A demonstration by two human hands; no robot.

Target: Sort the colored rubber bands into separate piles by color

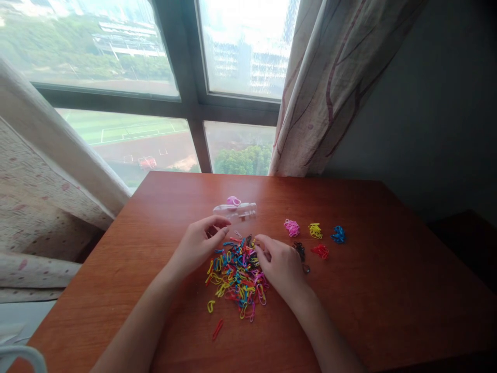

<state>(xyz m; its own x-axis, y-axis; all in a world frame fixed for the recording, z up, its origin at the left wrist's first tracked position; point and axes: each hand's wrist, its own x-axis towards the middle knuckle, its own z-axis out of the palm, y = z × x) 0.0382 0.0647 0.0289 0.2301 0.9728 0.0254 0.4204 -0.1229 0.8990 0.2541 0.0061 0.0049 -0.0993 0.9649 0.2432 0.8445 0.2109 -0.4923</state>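
Note:
A heap of small coloured rubber bands lies on the wooden table, mixed in yellow, blue, red, pink and black. My left hand hovers at the heap's upper left, fingers loosely curved and a gap showing behind the thumb; nothing is visible in it. Over the heap's right edge, my right hand has its thumb and fingers bent inward among the bands. What those fingertips hold, if anything, is too small to make out. Black bands lie just beyond my right hand, partly hidden by it.
Separate small piles of pink bands, yellow bands, blue bands and red bands lie on the right. A clear plastic bottle rests behind the heap with a pink item. A window and curtains border the table.

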